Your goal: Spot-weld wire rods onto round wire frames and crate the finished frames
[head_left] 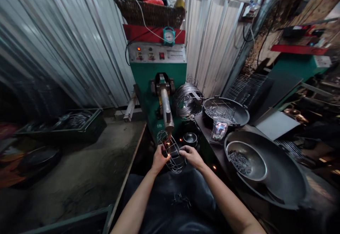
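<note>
A round wire basket [175,163] of thin bright rods is held between my two hands, under the electrode arm of a green spot welder [168,115]. My left hand [159,159] has its fingers closed on the left side of the wire frame. On the right side, my right hand [191,155] pinches the wire with thumb and fingers. Small orange sparks glow at the electrode tip and by my left fingertips. Several short bent wire pieces [182,200] lie on the dark apron over my lap.
Coiled wire rings [188,101] hang beside the welder. To the right, a pan [240,115] holds wire parts, and a larger pan [287,177] contains a metal bowl [259,156] of small hooks. A clear plastic cup [220,130] stands between them. Wooden board edge [132,163] at left.
</note>
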`<action>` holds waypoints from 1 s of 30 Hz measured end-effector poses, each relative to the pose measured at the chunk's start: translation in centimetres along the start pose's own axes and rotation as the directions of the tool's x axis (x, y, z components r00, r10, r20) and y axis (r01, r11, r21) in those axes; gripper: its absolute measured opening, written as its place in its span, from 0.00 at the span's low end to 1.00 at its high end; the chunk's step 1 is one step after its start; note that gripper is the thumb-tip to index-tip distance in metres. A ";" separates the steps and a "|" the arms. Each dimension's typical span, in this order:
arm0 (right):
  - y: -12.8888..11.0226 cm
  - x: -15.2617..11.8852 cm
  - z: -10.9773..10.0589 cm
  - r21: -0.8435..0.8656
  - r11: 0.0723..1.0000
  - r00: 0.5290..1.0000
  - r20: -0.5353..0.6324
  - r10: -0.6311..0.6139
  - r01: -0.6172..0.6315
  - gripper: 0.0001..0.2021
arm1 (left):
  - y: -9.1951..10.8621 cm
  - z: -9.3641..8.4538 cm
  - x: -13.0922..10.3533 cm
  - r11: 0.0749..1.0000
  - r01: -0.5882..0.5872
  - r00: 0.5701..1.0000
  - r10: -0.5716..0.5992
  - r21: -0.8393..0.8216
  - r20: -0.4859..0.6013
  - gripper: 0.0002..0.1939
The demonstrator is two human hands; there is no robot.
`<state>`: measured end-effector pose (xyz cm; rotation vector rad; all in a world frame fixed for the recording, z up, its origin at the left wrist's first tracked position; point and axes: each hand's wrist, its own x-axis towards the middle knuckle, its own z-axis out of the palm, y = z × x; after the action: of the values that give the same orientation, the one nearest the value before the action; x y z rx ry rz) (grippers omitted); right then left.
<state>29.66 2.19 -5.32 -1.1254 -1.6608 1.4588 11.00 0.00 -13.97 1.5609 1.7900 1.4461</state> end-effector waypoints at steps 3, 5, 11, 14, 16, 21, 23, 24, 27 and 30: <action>0.6 -1.6 -0.5 0.024 0.999 0.999 0.026 0.040 -0.041 0.11 | -0.2 0.1 -0.6 0.995 0.014 0.999 -0.011 -0.095 0.042 0.25; 0.9 -2.2 -0.8 0.033 0.998 0.997 0.055 0.053 -0.054 0.11 | -0.2 0.3 -0.9 0.988 0.034 0.997 -0.022 -0.154 0.076 0.26; 0.1 -0.4 -0.1 0.064 0.997 0.998 0.058 0.039 -0.043 0.12 | 0.0 0.6 -0.3 0.971 0.122 0.990 -0.105 -0.207 0.092 0.28; -0.8 1.3 0.7 0.064 0.998 1.000 0.019 0.003 -0.004 0.12 | -0.3 0.8 0.5 0.952 0.191 0.981 -0.177 -0.240 0.078 0.29; -1.3 2.3 1.1 0.053 0.999 1.000 0.003 -0.014 0.014 0.11 | -0.6 0.9 0.9 0.938 0.220 0.975 -0.209 -0.269 0.070 0.30; -1.7 3.0 1.4 0.008 1.000 0.999 -0.038 -0.029 0.029 0.10 | -0.7 1.1 1.3 0.906 0.231 0.973 -0.206 -0.356 0.105 0.28; -1.4 2.5 1.1 0.006 0.999 0.999 -0.039 -0.032 0.033 0.10 | -0.5 1.1 1.3 0.891 0.245 0.969 -0.216 -0.381 0.119 0.28; -1.3 2.2 1.0 0.006 1.000 0.999 -0.028 -0.026 0.027 0.10 | -0.4 1.1 1.2 0.884 0.262 0.965 -0.232 -0.388 0.122 0.28; -0.9 1.6 0.7 0.009 1.000 1.000 -0.004 -0.005 0.005 0.10 | -0.3 1.0 1.2 0.866 0.295 0.955 -0.265 -0.404 0.131 0.29; -1.3 2.3 1.0 0.015 1.000 1.000 -0.029 0.003 -0.003 0.09 | -0.2 1.1 1.4 0.840 0.319 0.948 -0.287 -0.438 0.141 0.28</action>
<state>27.52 3.85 -4.35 -1.1359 -1.6268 1.4480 11.27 1.77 -14.14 1.0228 1.4348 1.4923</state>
